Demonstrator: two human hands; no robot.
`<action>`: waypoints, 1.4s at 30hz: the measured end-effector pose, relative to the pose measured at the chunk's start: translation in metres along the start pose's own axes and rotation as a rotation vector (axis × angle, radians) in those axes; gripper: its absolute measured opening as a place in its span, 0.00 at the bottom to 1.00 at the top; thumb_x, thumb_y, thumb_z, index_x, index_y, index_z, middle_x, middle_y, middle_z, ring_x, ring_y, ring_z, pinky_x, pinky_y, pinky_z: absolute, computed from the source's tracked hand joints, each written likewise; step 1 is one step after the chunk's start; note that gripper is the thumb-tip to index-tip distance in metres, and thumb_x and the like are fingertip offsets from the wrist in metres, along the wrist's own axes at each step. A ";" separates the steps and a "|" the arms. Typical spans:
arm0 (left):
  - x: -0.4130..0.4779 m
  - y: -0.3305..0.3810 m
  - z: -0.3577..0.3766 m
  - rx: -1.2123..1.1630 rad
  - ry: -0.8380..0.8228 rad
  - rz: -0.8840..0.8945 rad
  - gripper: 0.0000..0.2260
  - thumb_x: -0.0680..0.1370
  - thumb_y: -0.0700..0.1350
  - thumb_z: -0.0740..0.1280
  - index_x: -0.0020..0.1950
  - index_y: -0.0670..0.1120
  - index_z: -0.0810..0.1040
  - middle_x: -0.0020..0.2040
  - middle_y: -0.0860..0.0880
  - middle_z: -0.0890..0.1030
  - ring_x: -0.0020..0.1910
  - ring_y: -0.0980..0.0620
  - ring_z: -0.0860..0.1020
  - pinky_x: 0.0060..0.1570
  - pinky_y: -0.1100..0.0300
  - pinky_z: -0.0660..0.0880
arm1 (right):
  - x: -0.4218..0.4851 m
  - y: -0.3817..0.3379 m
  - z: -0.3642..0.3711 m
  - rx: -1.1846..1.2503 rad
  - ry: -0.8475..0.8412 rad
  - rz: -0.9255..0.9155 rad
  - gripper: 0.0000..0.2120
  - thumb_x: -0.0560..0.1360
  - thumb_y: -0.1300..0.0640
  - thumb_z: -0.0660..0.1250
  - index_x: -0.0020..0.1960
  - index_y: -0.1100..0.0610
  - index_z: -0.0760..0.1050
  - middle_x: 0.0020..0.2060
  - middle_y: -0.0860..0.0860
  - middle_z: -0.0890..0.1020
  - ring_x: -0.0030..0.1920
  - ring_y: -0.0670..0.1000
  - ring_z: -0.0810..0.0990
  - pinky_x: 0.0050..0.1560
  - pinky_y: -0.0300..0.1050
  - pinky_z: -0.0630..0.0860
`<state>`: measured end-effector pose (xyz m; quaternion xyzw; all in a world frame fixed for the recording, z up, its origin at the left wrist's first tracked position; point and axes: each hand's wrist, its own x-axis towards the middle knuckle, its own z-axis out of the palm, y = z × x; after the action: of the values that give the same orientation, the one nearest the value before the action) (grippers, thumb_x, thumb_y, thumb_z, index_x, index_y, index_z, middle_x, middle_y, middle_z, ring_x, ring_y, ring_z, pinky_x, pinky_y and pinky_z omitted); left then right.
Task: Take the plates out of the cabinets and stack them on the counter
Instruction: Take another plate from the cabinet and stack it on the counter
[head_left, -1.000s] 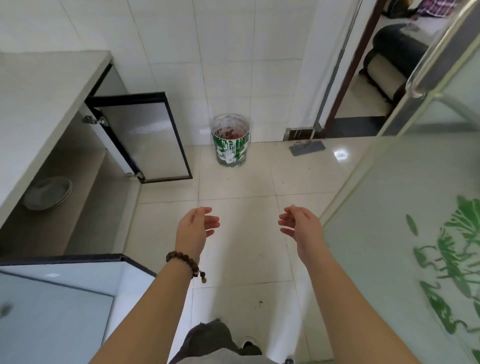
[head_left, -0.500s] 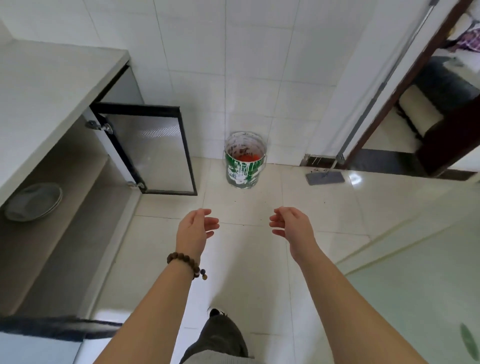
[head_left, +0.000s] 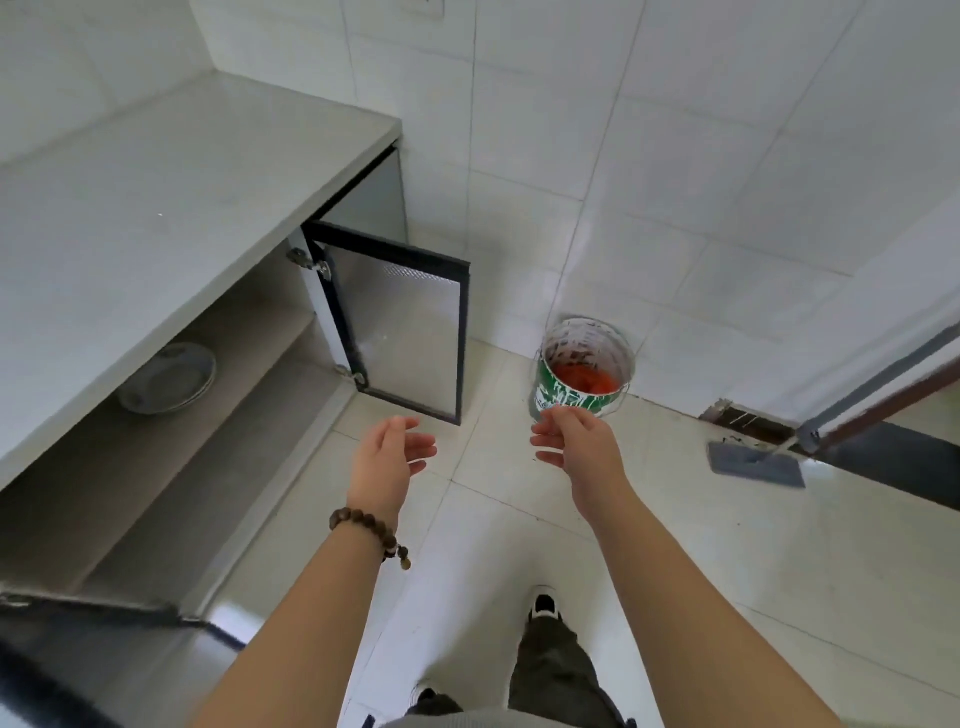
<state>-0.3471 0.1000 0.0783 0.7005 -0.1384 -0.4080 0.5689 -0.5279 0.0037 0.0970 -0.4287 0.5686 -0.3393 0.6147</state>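
Note:
A small stack of grey plates (head_left: 169, 378) lies on the shelf inside the open cabinet (head_left: 171, 467) under the pale counter (head_left: 171, 197) at the left. My left hand (head_left: 389, 457), with a bead bracelet at the wrist, is held out over the floor to the right of the cabinet, fingers relaxed and holding nothing. My right hand (head_left: 576, 447) is beside it, also empty with loose fingers. Both hands are well apart from the plates.
The far cabinet door (head_left: 405, 332) stands open into the room. Another open door's dark edge (head_left: 93, 618) crosses the bottom left. A paint bucket (head_left: 584, 371) stands by the tiled wall, a flat mop (head_left: 753, 462) lies at the right near a doorway.
The view has swung left and closer to the cabinet, bringing the counter and plates further into view. Both hands stay out in front, empty, fingers slightly more spread.

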 end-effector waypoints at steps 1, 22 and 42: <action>0.008 0.001 -0.001 -0.007 0.033 -0.005 0.13 0.83 0.47 0.54 0.52 0.46 0.78 0.43 0.45 0.83 0.44 0.49 0.82 0.47 0.56 0.79 | 0.013 -0.004 0.007 -0.013 -0.029 0.008 0.08 0.78 0.59 0.61 0.49 0.62 0.78 0.39 0.56 0.81 0.38 0.51 0.80 0.41 0.47 0.79; 0.090 0.032 -0.009 -0.323 0.785 -0.013 0.13 0.82 0.49 0.56 0.51 0.46 0.79 0.41 0.47 0.84 0.43 0.50 0.83 0.45 0.57 0.78 | 0.188 -0.068 0.174 -0.386 -0.782 -0.002 0.07 0.77 0.57 0.62 0.45 0.56 0.78 0.37 0.52 0.83 0.39 0.50 0.82 0.43 0.46 0.80; 0.183 0.031 -0.139 -0.465 0.964 -0.056 0.13 0.82 0.48 0.57 0.51 0.46 0.79 0.42 0.45 0.85 0.43 0.49 0.83 0.45 0.57 0.78 | 0.194 -0.047 0.381 -0.535 -0.961 0.010 0.08 0.79 0.59 0.60 0.46 0.58 0.78 0.39 0.55 0.82 0.37 0.49 0.81 0.40 0.44 0.79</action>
<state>-0.1221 0.0653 0.0341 0.6672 0.2513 -0.0747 0.6972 -0.1234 -0.1369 0.0553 -0.6742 0.2921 0.0540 0.6762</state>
